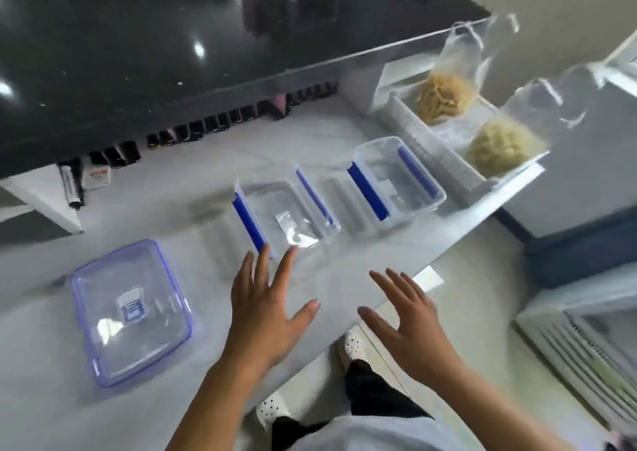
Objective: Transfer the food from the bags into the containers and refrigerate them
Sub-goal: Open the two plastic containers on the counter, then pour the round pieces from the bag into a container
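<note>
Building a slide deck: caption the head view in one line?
Open left hand and right hand hover before two open containers; two food bags sit in a tray.

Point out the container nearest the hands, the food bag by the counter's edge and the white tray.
container (272,206), head view, bare floor.
food bag (499,149), head view, its filled bottom.
white tray (437,154), head view, ribbed side wall.
</note>
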A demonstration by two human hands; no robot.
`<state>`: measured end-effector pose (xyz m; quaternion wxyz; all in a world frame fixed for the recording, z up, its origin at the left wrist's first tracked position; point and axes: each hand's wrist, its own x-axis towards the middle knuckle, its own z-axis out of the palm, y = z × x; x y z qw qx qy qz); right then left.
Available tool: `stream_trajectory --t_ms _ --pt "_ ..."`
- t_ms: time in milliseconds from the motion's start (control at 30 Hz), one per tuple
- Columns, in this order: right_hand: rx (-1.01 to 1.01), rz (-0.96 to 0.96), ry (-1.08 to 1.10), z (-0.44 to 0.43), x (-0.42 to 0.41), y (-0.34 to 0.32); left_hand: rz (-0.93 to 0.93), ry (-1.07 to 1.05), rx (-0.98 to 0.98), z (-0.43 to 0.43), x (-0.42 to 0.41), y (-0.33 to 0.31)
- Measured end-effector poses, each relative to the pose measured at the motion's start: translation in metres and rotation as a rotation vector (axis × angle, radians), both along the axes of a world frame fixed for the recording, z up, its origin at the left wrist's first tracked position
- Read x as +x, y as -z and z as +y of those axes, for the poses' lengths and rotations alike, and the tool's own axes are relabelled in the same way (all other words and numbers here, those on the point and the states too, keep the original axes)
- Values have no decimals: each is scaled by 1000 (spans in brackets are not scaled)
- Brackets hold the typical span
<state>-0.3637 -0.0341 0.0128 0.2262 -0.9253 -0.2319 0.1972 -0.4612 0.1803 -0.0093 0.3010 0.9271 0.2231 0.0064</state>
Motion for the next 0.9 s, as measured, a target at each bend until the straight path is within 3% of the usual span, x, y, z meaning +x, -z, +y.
stream_trajectory --t_ms 200,333,733,900 --pt "145 -102 324 -77 64 -29 15 244 31 -70 77 -19" --pt "237 -137 408 -126 110 -36 21 290 28 -112 125 -29" --pt "285 -12 374 -266 261 -15 -106 31 -221 -217 249 -38" --pt "213 -137 249 -284 342 -37 -200 -17 -175 -221 311 -63"
